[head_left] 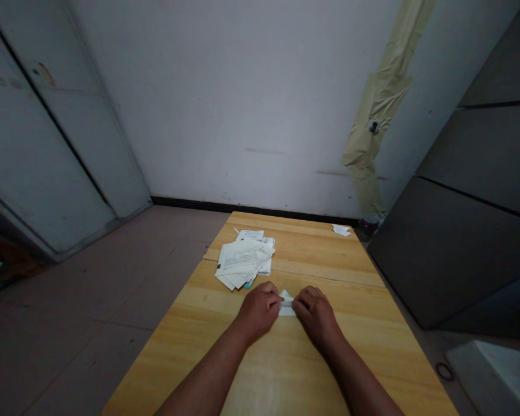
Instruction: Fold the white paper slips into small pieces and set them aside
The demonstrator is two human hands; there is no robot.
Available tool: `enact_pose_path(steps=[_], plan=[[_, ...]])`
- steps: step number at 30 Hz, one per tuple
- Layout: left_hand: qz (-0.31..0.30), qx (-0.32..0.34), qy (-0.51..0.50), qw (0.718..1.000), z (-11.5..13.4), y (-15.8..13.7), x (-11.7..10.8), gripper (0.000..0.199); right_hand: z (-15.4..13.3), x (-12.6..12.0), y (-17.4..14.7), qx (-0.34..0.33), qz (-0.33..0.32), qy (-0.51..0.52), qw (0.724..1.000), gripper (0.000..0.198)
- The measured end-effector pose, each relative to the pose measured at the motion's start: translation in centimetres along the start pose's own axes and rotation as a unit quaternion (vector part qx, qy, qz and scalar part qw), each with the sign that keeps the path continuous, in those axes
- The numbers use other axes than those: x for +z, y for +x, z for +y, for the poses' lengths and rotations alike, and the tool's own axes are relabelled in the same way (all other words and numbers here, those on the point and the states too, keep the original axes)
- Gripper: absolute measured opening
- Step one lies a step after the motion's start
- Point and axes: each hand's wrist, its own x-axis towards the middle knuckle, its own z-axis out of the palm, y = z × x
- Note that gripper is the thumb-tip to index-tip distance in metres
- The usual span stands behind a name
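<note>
A small folded piece of white paper (287, 310) lies on the wooden table, its upper part coming to a point. My left hand (260, 307) pinches its left side, fingers curled and thumb on the paper. On the opposite side, my right hand (315, 312) grips the right edge with bent fingers. Both hands cover the paper's outer ends, so only its middle shows. Up and to the left of my left hand sits a loose pile of printed paper sheets (242, 258), with a bit of something teal (248, 285) poking out beneath.
The wooden table (329, 263) reaches almost to the white wall (242, 104). Small folded white papers (341, 230) rest at its far right corner. Grey panels (450, 231) stand to the right, near a white box (494, 370) and a dark ring (444, 371) on the floor.
</note>
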Motion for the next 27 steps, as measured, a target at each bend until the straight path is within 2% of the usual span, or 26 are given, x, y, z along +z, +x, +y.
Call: enact_pose_path(steps=[5,13,20,27], plan=[[0.013,-0.058,-0.027,0.998,0.1,0.3,0.1,0.019,0.1,0.6,0.1,0.003,0.037,-0.046,0.998,0.016],[0.035,-0.095,0.061,0.993,0.4,0.4,0.2,0.012,0.1,0.8,-0.1,-0.014,0.060,-0.092,0.994,0.019],[0.010,-0.138,0.149,0.979,1.0,0.4,0.0,0.011,0.1,1.0,-0.1,-0.012,0.067,-0.102,0.992,0.018],[-0.001,-0.149,0.183,0.972,1.5,0.4,-0.2,0.010,0.1,0.9,0.0,-0.002,0.064,-0.094,0.994,0.020]])
